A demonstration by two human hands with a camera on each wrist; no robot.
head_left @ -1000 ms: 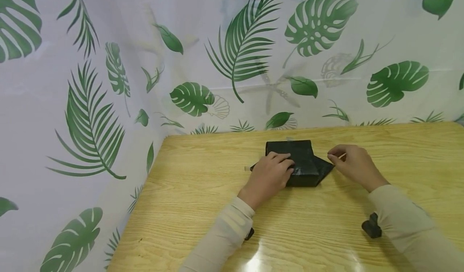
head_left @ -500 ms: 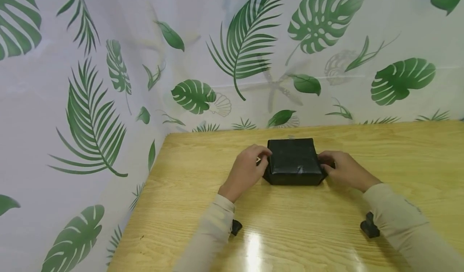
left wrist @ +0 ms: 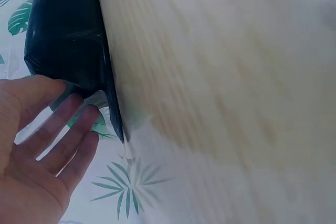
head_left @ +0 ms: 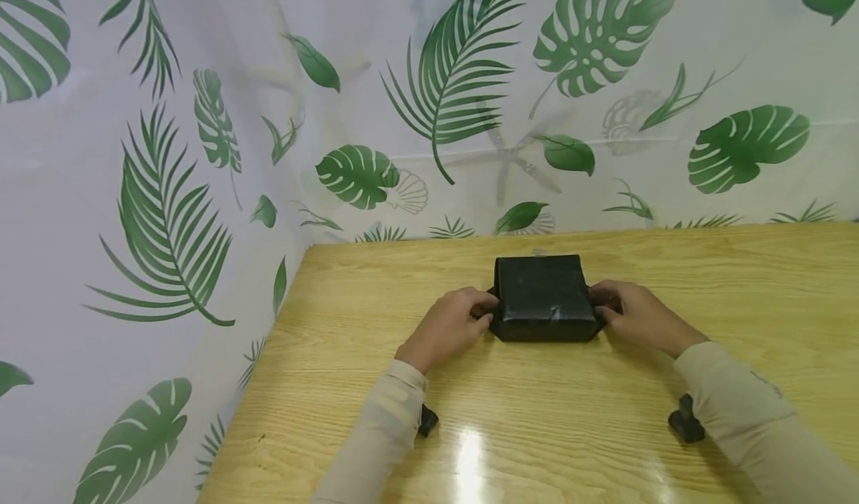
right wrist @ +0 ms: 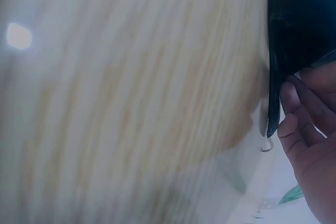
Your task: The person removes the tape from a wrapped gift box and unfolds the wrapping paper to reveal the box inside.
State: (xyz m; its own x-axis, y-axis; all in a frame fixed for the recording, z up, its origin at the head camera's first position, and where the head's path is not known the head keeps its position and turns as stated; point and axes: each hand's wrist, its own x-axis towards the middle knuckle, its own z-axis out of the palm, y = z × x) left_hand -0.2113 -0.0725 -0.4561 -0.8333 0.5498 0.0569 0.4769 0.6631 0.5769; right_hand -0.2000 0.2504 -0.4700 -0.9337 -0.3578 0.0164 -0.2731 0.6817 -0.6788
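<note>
A flat box wrapped in black sheeting (head_left: 542, 288) lies on the wooden table, its loose wrap standing out at both ends. At its left end my left hand (head_left: 452, 321) touches the folded wrap with thumb and fingertips. In the left wrist view that hand's fingers (left wrist: 79, 145) are loosely bent beside a pointed lower flap (left wrist: 113, 106). My right hand (head_left: 634, 312) rests its fingertips against the right end. From the right wrist, the fingers (right wrist: 294, 132) meet the inner side of a thin lower flap (right wrist: 273, 103). The far fingers are partly hidden.
The wood-grain table (head_left: 550, 407) extends to a white leaf-print sheet (head_left: 376, 64) hanging behind and on the left. A small clear strip (head_left: 540, 253) shows at the box's back edge. Black wrist-worn devices (head_left: 686, 420) hang under both sleeves.
My left hand has gone from the box's top to its left end, then slightly lower. The right hand has moved inward, and the pointed right flap has been folded against the box.
</note>
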